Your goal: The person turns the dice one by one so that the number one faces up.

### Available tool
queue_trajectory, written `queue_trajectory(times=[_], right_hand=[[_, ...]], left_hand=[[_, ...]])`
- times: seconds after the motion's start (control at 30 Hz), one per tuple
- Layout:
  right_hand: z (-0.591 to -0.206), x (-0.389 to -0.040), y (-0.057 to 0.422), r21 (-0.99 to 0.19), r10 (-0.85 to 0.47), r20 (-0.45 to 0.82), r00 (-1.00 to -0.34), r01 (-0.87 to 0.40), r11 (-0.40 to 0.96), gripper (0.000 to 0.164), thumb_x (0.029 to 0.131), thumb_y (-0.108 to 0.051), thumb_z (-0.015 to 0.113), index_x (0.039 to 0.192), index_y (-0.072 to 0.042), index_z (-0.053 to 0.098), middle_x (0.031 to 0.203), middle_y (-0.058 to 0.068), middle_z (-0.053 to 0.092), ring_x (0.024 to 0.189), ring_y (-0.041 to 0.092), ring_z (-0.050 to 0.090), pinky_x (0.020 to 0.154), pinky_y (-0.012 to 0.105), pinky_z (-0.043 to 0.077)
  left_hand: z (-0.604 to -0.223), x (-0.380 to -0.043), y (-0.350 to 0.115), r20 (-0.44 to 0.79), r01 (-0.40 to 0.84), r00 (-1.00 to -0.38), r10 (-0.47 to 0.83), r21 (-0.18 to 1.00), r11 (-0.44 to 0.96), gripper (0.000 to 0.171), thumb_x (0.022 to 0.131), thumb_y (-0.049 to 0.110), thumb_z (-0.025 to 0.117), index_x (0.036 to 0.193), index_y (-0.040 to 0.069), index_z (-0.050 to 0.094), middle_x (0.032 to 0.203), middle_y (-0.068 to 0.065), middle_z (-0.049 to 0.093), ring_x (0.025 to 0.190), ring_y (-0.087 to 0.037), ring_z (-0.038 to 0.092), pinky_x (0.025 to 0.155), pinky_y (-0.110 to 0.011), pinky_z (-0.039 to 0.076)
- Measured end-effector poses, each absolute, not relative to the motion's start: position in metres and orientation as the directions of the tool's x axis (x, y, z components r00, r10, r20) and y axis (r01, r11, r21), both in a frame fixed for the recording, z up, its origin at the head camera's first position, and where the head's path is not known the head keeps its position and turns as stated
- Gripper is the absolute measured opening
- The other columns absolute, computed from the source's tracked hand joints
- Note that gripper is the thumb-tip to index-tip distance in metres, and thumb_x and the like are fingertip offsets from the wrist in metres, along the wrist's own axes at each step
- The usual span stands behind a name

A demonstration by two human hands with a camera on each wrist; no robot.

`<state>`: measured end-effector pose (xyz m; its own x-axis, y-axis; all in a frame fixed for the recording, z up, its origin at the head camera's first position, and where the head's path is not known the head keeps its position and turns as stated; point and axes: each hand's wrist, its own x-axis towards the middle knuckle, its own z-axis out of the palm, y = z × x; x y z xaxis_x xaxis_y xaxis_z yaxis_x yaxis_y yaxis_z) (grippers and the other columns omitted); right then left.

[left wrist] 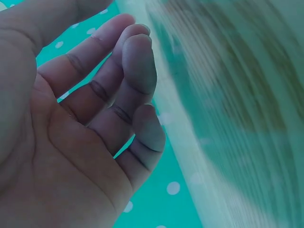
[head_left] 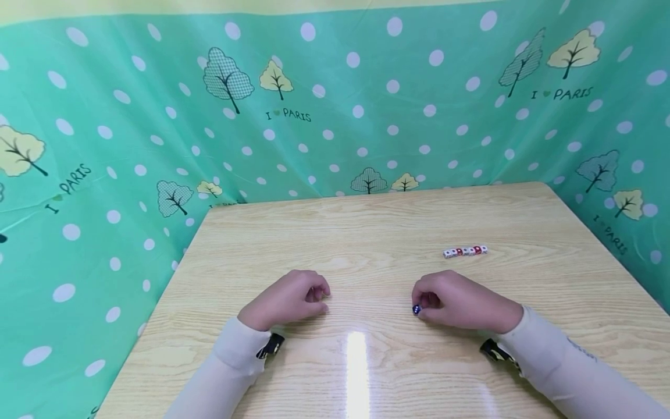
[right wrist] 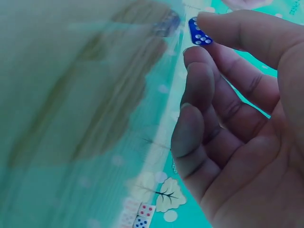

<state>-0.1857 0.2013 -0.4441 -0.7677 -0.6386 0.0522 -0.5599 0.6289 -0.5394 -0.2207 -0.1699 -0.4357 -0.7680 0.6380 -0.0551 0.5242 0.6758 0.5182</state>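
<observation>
My right hand (head_left: pixel 460 299) pinches a blue die (head_left: pixel 416 309) with white pips between thumb and index finger, just above the wooden table or touching it; I cannot tell which. In the right wrist view the same die (right wrist: pixel 199 34) shows at the fingertips, while the other fingers (right wrist: pixel 187 135) curl loosely below. Opposite it, my left hand (head_left: pixel 290 299) is low over the table with loosely bent fingers and a gap between thumb and index. Nothing is seen in the left palm (left wrist: pixel 61 156). Beyond the right hand lies a row of several white and red dice (head_left: pixel 464 251).
The light wood-grain table (head_left: pixel 335 233) carries a bright glare streak near its front. A green dotted curtain (head_left: pixel 361 110) with printed trees hangs behind it and along both sides. Dark straps (head_left: pixel 270 345) circle both wrists over pale sleeves.
</observation>
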Motion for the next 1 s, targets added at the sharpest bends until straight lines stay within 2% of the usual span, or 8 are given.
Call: queue_trajectory(times=[0.37, 0.63, 0.8, 1.0], right_hand=[[-0.444, -0.187, 0.203, -0.545, -0.637, 0.017, -0.771, -0.541, 0.64, 0.017, 0.089, -0.011, 0.079, 0.094, -0.025, 0.071, 0.078, -0.016, 0.059, 0.072, 0.005, 0.056, 0.065, 0.021, 0.049], [-0.443, -0.186, 0.203, -0.554, -0.629, -0.006, -0.778, -0.52, 0.65, 0.016, 0.089, -0.017, 0.079, 0.1, -0.023, 0.069, 0.077, -0.015, 0.058, 0.069, 0.006, 0.055, 0.066, 0.022, 0.048], [-0.441, -0.181, 0.199, -0.468, -0.62, 0.018, -0.785, -0.554, 0.688, 0.014, 0.09, -0.02, 0.08, 0.095, -0.024, 0.067, 0.074, -0.016, 0.054, 0.068, 0.002, 0.051, 0.065, 0.022, 0.045], [-0.437, -0.173, 0.192, -0.279, -0.625, 0.082, -0.777, -0.62, 0.734, 0.014, 0.088, -0.017, 0.079, 0.091, -0.024, 0.068, 0.078, -0.015, 0.053, 0.067, -0.002, 0.044, 0.062, 0.02, 0.043]], left_hand=[[-0.438, -0.222, -0.173, -0.1, 0.504, -0.763, 0.639, 0.527, 0.684, 0.014, 0.09, 0.024, 0.082, 0.098, 0.017, 0.073, 0.08, 0.012, 0.063, 0.074, -0.006, 0.059, 0.071, -0.026, 0.052], [-0.437, -0.221, -0.171, -0.099, 0.5, -0.767, 0.634, 0.528, 0.687, 0.007, 0.095, 0.022, 0.076, 0.09, 0.022, 0.071, 0.069, 0.01, 0.059, 0.064, -0.006, 0.054, 0.065, -0.025, 0.049], [-0.439, -0.22, -0.17, -0.103, 0.498, -0.769, 0.63, 0.521, 0.693, 0.007, 0.096, 0.022, 0.075, 0.09, 0.023, 0.071, 0.065, 0.011, 0.055, 0.059, -0.002, 0.048, 0.062, -0.024, 0.047], [-0.441, -0.219, -0.166, -0.106, 0.512, -0.754, 0.649, 0.525, 0.68, 0.007, 0.096, 0.022, 0.074, 0.089, 0.024, 0.071, 0.063, 0.011, 0.052, 0.058, -0.001, 0.047, 0.064, -0.024, 0.048]])
